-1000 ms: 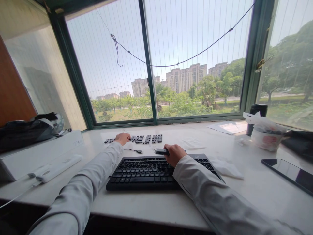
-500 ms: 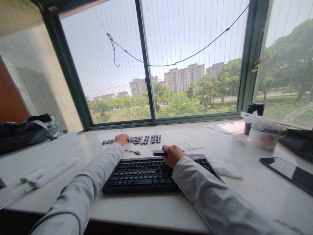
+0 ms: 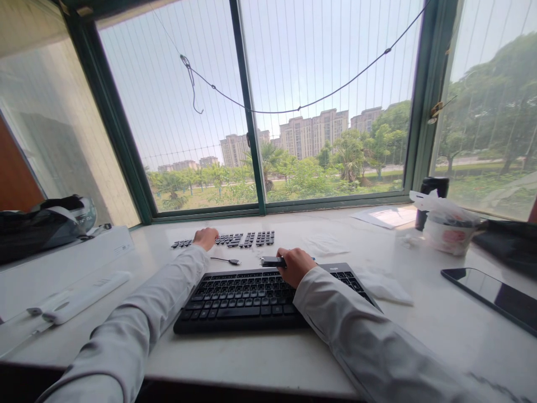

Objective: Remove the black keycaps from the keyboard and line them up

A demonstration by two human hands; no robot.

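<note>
A black keyboard (image 3: 247,296) lies on the white sill in front of me. My right hand (image 3: 296,264) rests at its far edge, closed around a small dark oblong tool (image 3: 272,261) that points left. My left hand (image 3: 205,238) is stretched past the keyboard onto rows of loose black keycaps (image 3: 245,239) laid out near the window; its fingers are curled among the caps, and whether it holds one is hidden. A thin wire tool (image 3: 229,260) lies between the keycaps and the keyboard.
A white box (image 3: 62,263) with a white bar-shaped device (image 3: 79,294) stands at the left, a dark bag (image 3: 37,224) behind it. At the right are a phone (image 3: 490,294), a bagged food bowl (image 3: 451,226), a dark cup (image 3: 430,193), papers (image 3: 388,215) and tissues (image 3: 384,285).
The view has drifted slightly to the right, so everything sits a little further left in the frame. Both hands stay where they were on the keycaps and the tool.
</note>
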